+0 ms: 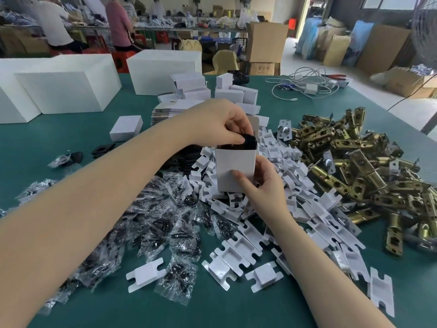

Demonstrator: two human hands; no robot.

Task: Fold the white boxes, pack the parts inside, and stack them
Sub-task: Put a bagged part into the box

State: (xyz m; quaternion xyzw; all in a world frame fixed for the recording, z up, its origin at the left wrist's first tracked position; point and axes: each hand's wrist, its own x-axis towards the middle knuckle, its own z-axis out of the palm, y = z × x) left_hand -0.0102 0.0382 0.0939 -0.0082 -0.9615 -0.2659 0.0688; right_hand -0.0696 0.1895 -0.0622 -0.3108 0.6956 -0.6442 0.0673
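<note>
Right hand (262, 183) grips a small white box (235, 171) from its lower right side — thumb across the front face, fingers wrapped behind — holding it upright, open end up, above the desk (71, 143). Left hand (222, 123) sits just above that grip, fingertips pinching a black part (248, 139) at the box mouth; the part is partly inside. The rear flap stands up behind the left fingers.

Directly below the grip: a heap of white plastic inserts (238, 247). Left of it and below: clear bags of black screws (151, 223). Right of it: a pile of brass latch bolts (354, 166). Beyond the hands: flat box blanks (165, 110), folded small boxes (234, 93) — some stacked — and large white cartons (68, 88).
</note>
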